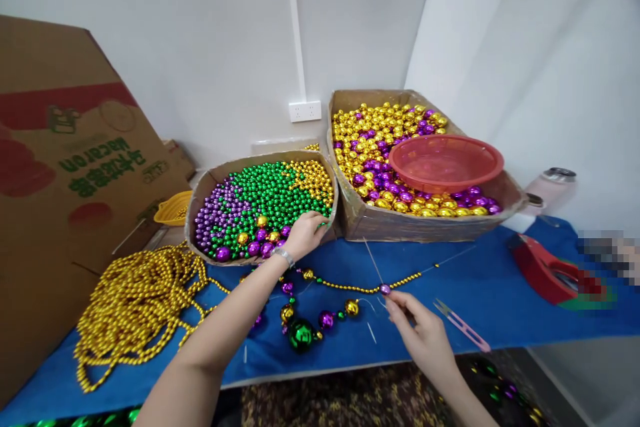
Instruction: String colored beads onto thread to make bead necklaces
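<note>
My right hand (pixel 423 330) pinches a small purple bead (pixel 385 289), with a thin thread rising from it. My left hand (pixel 307 235) reaches over the right front of a cardboard box (pixel 330 159) of small green, purple and gold beads. Its fingertips are together among the green beads (pixel 265 183); what they hold is too small to make out. A string of small gold beads (pixel 350 288) runs across the blue cloth between the hands. Nearer me lies a strand with a large green ball (pixel 301 335), gold balls (pixel 352 307) and purple balls (pixel 327 319).
Coiled gold bead strands (pixel 135 300) lie left, beside a tall carton (pixel 75 180). A red basin (pixel 445 163) rests in a larger box (pixel 400 221) of gold and purple balls. Pink thread snips (pixel 465 328), a red tape dispenser (pixel 543 273) and a bottle (pixel 553 187) are right.
</note>
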`<state>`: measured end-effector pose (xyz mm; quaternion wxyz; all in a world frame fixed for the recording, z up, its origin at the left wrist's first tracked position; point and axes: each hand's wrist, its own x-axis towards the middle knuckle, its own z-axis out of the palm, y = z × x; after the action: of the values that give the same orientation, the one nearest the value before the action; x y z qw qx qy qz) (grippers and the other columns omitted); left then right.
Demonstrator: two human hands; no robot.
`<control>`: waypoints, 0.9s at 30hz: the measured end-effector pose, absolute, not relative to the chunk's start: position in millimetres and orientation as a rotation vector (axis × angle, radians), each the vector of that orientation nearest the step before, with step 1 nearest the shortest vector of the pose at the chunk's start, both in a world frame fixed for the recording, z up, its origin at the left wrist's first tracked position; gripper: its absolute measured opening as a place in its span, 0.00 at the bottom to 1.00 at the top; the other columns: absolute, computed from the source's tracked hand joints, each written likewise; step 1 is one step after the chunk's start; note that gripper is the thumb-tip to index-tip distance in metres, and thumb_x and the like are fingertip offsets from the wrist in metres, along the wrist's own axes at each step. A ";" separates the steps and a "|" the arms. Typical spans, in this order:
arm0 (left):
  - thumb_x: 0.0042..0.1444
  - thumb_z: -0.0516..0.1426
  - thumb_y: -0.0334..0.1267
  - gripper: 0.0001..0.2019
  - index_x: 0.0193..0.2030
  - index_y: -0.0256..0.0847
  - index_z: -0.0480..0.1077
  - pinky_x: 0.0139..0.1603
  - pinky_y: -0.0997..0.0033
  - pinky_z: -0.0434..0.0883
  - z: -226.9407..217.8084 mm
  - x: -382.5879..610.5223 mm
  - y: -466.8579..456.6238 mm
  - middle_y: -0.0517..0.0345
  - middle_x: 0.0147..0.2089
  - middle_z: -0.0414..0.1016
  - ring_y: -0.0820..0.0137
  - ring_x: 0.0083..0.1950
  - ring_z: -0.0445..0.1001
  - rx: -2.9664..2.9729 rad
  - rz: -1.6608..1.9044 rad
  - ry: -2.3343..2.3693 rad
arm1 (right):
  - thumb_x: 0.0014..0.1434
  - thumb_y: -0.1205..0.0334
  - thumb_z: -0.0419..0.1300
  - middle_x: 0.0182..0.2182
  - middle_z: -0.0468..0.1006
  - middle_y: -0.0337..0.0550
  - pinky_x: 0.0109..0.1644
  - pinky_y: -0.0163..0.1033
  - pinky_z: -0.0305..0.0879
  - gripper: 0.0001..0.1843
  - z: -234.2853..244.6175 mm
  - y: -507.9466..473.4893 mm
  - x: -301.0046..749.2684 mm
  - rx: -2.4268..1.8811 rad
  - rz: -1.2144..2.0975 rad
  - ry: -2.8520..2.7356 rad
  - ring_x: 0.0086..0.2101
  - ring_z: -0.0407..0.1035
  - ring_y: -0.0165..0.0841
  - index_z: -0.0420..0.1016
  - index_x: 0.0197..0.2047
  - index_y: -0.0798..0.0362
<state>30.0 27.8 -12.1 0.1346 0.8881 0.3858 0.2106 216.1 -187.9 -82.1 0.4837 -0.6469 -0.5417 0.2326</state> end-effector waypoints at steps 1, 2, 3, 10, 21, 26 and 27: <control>0.58 0.51 0.33 0.12 0.46 0.38 0.73 0.49 0.67 0.68 -11.4 33.8 14.3 0.50 0.46 0.75 0.66 0.47 0.73 2.479 0.658 1.039 | 0.60 0.51 0.54 0.32 0.78 0.44 0.36 0.35 0.71 0.14 -86.4 -187.3 214.7 -1.577 0.564 -1.320 0.31 0.74 0.35 0.74 0.40 0.52; 0.59 0.51 0.35 0.13 0.48 0.37 0.71 0.47 0.69 0.69 -12.6 38.6 -0.7 0.50 0.45 0.76 0.67 0.45 0.73 2.339 0.693 0.939 | 0.60 0.51 0.54 0.32 0.79 0.44 0.36 0.36 0.71 0.15 -90.1 -186.8 213.1 -1.576 0.567 -1.320 0.31 0.74 0.35 0.74 0.40 0.52; 0.58 0.52 0.38 0.14 0.49 0.37 0.70 0.44 0.70 0.70 -15.7 44.1 -16.4 0.51 0.44 0.76 0.68 0.43 0.74 2.152 0.699 0.830 | 0.60 0.51 0.54 0.32 0.79 0.44 0.37 0.36 0.71 0.15 -93.3 -186.2 211.4 -1.574 0.571 -1.320 0.31 0.74 0.35 0.74 0.40 0.52; 0.53 0.57 0.50 0.19 0.36 0.33 0.72 0.30 0.74 0.69 -57.1 80.1 -79.1 0.51 0.32 0.77 0.71 0.30 0.73 1.448 0.642 0.710 | 0.59 0.50 0.55 0.33 0.79 0.43 0.38 0.36 0.72 0.16 -106.5 -187.2 208.6 -1.591 0.630 -1.297 0.31 0.74 0.35 0.75 0.41 0.51; 0.50 0.57 0.53 0.20 0.33 0.34 0.71 0.28 0.74 0.69 -73.8 82.9 -60.1 0.53 0.28 0.76 0.73 0.26 0.71 1.422 0.712 0.815 | 0.56 0.47 0.56 0.29 0.78 0.43 0.32 0.35 0.72 0.18 -124.3 -200.2 238.0 -1.671 0.714 -1.127 0.27 0.73 0.33 0.74 0.41 0.53; 0.52 0.56 0.51 0.18 0.34 0.34 0.71 0.28 0.74 0.69 -76.0 82.4 -57.6 0.53 0.28 0.76 0.72 0.27 0.72 1.502 0.731 0.829 | 0.57 0.47 0.54 0.29 0.77 0.43 0.31 0.36 0.73 0.20 -135.7 -198.3 242.3 -1.667 0.760 -1.123 0.29 0.74 0.34 0.74 0.41 0.54; 0.53 0.55 0.50 0.18 0.34 0.34 0.71 0.29 0.74 0.69 -75.9 82.6 -58.2 0.53 0.28 0.76 0.71 0.27 0.72 1.526 0.730 0.823 | 0.56 0.47 0.55 0.28 0.77 0.42 0.31 0.35 0.72 0.20 -137.3 -198.3 243.1 -1.667 0.767 -1.134 0.27 0.73 0.34 0.74 0.40 0.54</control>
<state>82.6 -58.2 -75.9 0.5894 0.6553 0.3535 0.3135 243.1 -198.3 -137.3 0.4725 -0.6811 -0.4633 0.3135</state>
